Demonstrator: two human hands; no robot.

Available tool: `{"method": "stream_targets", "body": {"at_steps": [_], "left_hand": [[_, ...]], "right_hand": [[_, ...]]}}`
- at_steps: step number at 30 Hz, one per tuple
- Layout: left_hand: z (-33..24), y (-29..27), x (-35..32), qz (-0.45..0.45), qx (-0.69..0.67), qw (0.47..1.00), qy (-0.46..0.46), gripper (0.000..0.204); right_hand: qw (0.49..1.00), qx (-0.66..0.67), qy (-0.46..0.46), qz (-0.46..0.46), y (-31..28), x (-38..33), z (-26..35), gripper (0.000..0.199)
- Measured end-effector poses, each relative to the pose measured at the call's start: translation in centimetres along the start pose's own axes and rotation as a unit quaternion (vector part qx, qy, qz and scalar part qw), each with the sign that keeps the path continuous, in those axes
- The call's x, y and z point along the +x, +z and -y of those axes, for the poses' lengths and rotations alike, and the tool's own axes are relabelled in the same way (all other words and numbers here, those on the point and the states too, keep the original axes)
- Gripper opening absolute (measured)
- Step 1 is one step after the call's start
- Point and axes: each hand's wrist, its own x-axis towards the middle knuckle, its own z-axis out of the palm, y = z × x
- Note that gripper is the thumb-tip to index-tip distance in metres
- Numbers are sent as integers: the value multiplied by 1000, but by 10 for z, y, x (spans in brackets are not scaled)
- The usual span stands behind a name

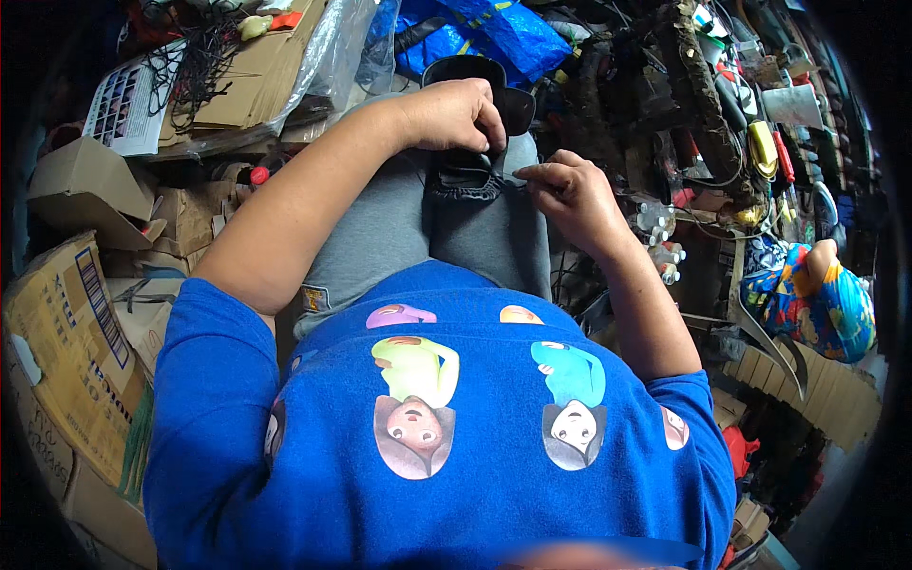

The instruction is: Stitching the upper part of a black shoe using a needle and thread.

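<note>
A black shoe [465,180] with a gathered, puckered edge rests over my lap, between the legs of my grey trousers [366,214]. My left hand [456,114] is closed, its fingers pinching the shoe's upper from above. Just to the right, my right hand [572,190] is closed in a pinch beside the gathered edge. Whatever sits between those fingertips is too small to make out. Beyond my left hand lies a smooth black rounded piece [464,68], like a shoe sole, partly covered by the hand.
Cardboard boxes [90,195] crowd the left side, with flattened cardboard [249,85] and dark cords [204,71] behind. A blue plastic sheet [494,33] lies at the far side. On the right are small clear bottles [657,228], a yellow-handled tool [762,149] and a person in colourful clothing [822,299].
</note>
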Motion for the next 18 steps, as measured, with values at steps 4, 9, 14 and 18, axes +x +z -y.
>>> {"method": "stream_targets", "body": {"at_steps": [4,9,14,18], "left_hand": [[1,-1,0,3,-4,1000,12,21],[0,4,5,-6,-10,1000,0,19],[7,6,6,-6,-15,1000,-5,19],[5,1,5,7,18,999,31,23]], "right_hand": [[1000,2,-2,-14,5,1,-4,26],[1000,19,7,-21,15,-1,-6,27],[999,52,7,11,13,8,-16,27],[975,201,43,79,14,18,-45,29]]}}
